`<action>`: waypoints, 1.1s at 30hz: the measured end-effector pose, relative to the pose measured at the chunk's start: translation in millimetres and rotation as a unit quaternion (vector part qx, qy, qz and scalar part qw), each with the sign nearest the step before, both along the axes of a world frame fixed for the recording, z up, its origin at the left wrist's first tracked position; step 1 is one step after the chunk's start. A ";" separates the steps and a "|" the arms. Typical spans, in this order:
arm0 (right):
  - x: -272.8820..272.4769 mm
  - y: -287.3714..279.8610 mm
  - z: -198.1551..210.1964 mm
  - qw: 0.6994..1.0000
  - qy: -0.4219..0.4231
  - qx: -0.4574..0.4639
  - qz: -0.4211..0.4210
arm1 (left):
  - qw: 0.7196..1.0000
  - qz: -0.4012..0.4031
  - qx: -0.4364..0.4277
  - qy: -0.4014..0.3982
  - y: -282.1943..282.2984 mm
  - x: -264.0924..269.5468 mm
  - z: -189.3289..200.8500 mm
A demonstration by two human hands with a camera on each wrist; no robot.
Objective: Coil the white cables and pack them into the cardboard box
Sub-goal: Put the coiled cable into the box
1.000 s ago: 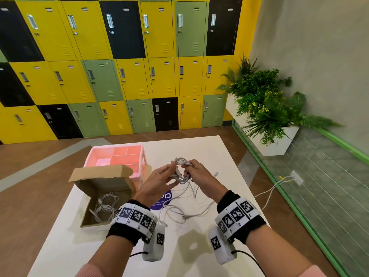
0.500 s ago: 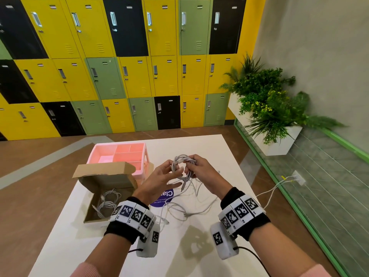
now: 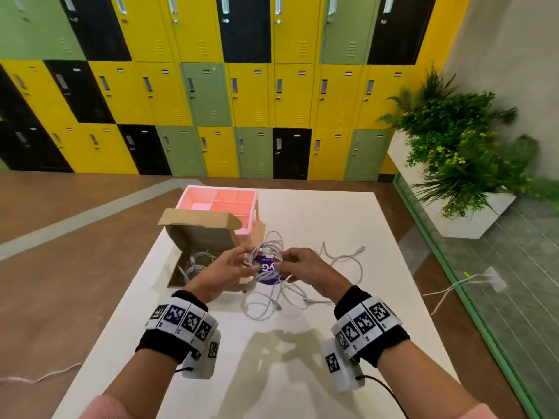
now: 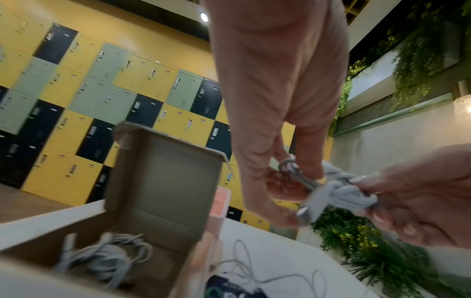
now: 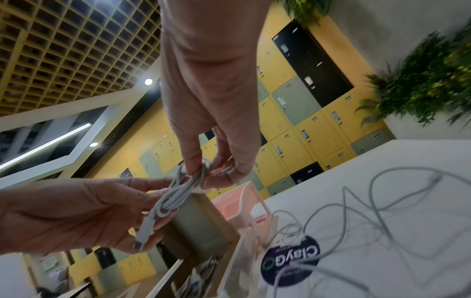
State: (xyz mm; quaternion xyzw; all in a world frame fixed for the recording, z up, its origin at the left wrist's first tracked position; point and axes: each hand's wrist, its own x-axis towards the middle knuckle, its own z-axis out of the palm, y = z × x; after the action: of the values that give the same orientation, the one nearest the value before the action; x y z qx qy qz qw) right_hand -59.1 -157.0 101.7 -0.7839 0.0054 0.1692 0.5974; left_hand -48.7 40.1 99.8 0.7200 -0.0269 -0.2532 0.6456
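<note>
Head view shows both hands raised above the middle of the white table (image 3: 317, 213), sharing one coiled white cable (image 3: 266, 261). The left hand (image 3: 222, 275) pinches one side of the bundle, and the right hand (image 3: 305, 272) pinches the other, a plug hanging below the left fingers (image 5: 142, 211). The cardboard box (image 3: 201, 237) sits at the table's left edge, lid flap upright, with an earlier coil (image 4: 102, 260) inside, apparently filling only part of its floor. Behind it, touching, stands a pink tray (image 3: 223, 204). Loose cables (image 3: 341, 267) sprawl toward the right edge, crossing a round sticker (image 5: 290, 264); the near table strip lies bare.
</note>
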 end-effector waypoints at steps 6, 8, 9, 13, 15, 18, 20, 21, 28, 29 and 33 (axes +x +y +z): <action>-3.2 58.4 -33.8 0.997 0.041 -0.027 0.056 | 0.991 0.063 0.115 -0.026 55.6 -15.4 -38.0; -2.2 75.3 -41.5 0.998 0.044 -0.018 0.048 | 0.986 0.107 0.121 -0.029 70.8 -15.7 -47.6; -0.3 84.5 -44.9 0.998 0.044 -0.014 0.039 | 0.983 0.131 0.122 -0.030 78.8 -14.8 -51.2; 12.5 119.7 -56.4 0.998 0.049 0.001 -0.025 | 0.973 0.191 0.125 -0.045 106.6 -1.7 -61.0; 19.2 135.7 -59.7 0.996 0.054 0.008 -0.064 | 0.971 0.206 0.111 -0.048 115.6 7.9 -63.5; 31.7 154.7 -63.5 0.990 0.052 -0.002 -0.128 | 0.968 0.222 0.101 -0.049 127.8 25.3 -69.9; 40.1 163.7 -65.9 0.985 0.049 -0.019 -0.163 | 0.969 0.218 0.108 -0.049 133.6 38.5 -76.2; 43.8 166.1 -66.9 0.983 0.051 -0.025 -0.174 | 0.969 0.214 0.112 -0.048 134.5 44.1 -78.8; 62.6 170.5 -78.1 0.975 0.056 -0.119 -0.179 | 0.973 0.183 0.129 -0.064 129.7 74.1 -103.4; 63.5 170.5 -79.4 0.974 0.056 -0.128 -0.178 | 0.972 0.184 0.133 -0.065 128.0 77.2 -106.9; 63.6 170.2 -85.2 0.971 0.066 -0.169 -0.157 | 0.970 0.159 0.151 -0.100 126.0 88.9 -119.3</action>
State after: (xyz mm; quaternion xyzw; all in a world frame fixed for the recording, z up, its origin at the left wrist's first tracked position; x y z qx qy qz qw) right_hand 4.5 13.1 16.5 -0.8499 0.1966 0.1208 0.4737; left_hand 40.2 166.1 -19.4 0.8260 0.0625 -0.0751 0.5551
